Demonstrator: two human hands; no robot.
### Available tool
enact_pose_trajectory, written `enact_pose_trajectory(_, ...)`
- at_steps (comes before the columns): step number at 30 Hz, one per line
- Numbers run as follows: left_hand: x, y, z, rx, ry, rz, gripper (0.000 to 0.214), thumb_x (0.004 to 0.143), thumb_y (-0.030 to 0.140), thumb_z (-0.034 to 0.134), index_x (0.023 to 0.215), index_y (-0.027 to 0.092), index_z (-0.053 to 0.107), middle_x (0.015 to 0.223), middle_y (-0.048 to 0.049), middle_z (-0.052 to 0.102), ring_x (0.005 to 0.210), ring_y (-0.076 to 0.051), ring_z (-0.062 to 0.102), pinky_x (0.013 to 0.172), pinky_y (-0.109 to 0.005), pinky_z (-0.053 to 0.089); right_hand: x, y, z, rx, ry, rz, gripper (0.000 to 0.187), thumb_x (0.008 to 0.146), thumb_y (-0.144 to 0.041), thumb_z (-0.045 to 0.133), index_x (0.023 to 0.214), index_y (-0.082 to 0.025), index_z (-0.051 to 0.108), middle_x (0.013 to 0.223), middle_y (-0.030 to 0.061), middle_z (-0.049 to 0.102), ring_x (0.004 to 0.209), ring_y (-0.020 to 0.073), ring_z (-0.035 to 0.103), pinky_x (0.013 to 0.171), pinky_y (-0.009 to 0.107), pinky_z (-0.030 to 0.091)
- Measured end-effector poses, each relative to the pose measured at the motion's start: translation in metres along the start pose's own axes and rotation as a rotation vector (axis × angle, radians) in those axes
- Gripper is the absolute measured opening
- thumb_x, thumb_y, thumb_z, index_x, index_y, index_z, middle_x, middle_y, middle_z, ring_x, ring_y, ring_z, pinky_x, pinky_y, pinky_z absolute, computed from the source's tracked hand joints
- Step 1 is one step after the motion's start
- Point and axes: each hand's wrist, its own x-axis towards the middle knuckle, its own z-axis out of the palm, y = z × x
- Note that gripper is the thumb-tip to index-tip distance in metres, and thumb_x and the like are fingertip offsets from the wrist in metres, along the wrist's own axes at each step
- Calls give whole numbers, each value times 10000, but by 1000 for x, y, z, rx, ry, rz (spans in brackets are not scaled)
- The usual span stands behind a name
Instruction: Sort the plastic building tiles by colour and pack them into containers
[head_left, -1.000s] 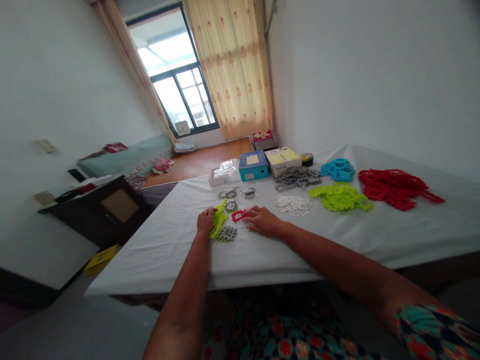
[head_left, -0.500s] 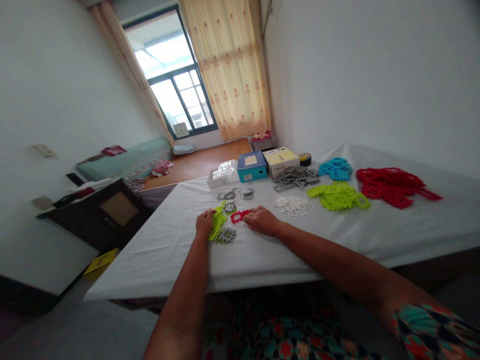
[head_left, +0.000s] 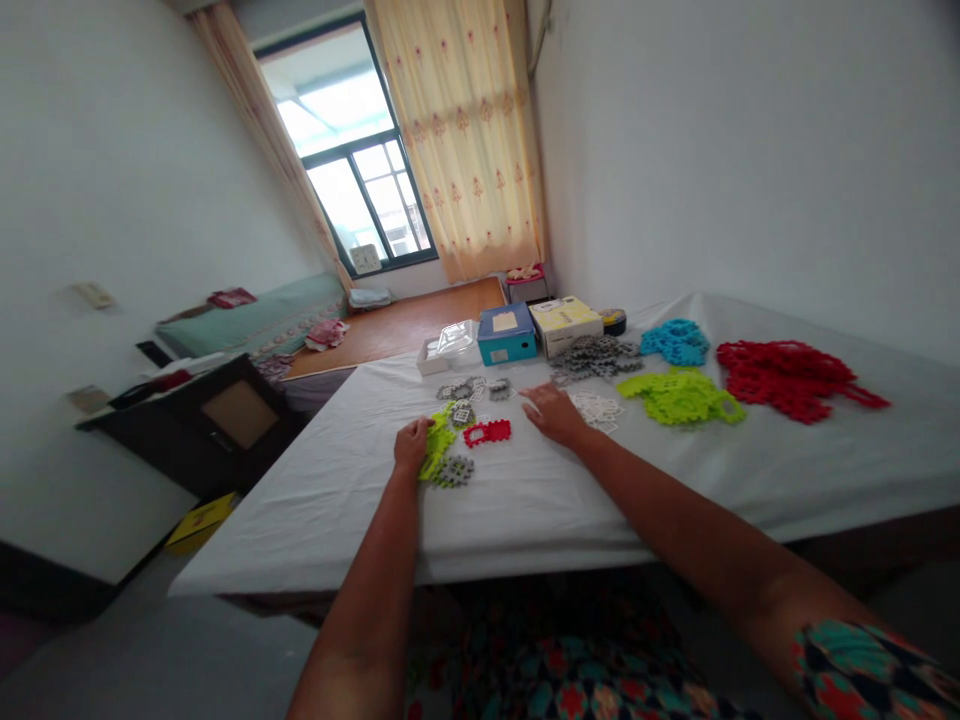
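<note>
Left hand: touching toothed green pieces at its three o'clock; grip unclear. Right hand: fingers extended, hold unclear. Notched red piece: beyond the green, same direction; smooth bare cloth toward six-o'clock edge.

Lime-green toothed pieces in the left hand look like matt plastic, as does the flat red toothed piece right of that grip. The white tablecloth beneath looks like creased, matt fabric; beyond the grip, a clear box-shaped container looks like glossy, smooth plastic.
</note>
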Motion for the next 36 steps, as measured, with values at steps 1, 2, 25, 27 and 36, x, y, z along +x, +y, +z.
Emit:
enact_pose_trajectory(1,0,0,0,1,-1,-1,480,863,470,382,939,171,749,969,-85,743,907,-217,659,810,-301,471,-1,-9,5,25,-65,-70,385,961,-354,404,1264,-200,582,1218,102,634,1157,226,481,902,352,386)
enact_pose_trajectory(2,0,1,0,2,-2,-2,485,864,475,379,942,169,749,967,-86,743,904,-217,660,806,-301,472,-2,-17,9,43,-128,-127,386,963,-370,404,1259,-204,587,1203,101,644,1156,230,488,901,359,392)
enact_pose_trajectory(25,-3,11,-6,41,-15,-1,458,850,455,380,938,193,746,995,-67,745,935,-213,665,816,-290,485,0,-29,-6,-82,-147,-162,328,980,-344,388,980,-176,669,944,111,714,886,192,639,801,290,389)
enact_pose_trajectory(27,-4,15,-9,47,-18,-2,436,836,453,400,911,203,749,996,-69,745,949,-233,662,822,-307,487,2,-15,-21,-69,-102,-40,361,992,-387,349,1028,-199,656,990,96,714,899,181,644,771,262,398)
enact_pose_trajectory(36,8,10,-11,110,-55,-5,398,828,455,401,901,263,742,1001,-41,746,958,-261,666,814,-342,508,-55,154,-136,-183,207,485,330,972,-378,385,1116,-184,610,975,91,714,849,202,655,693,263,411)
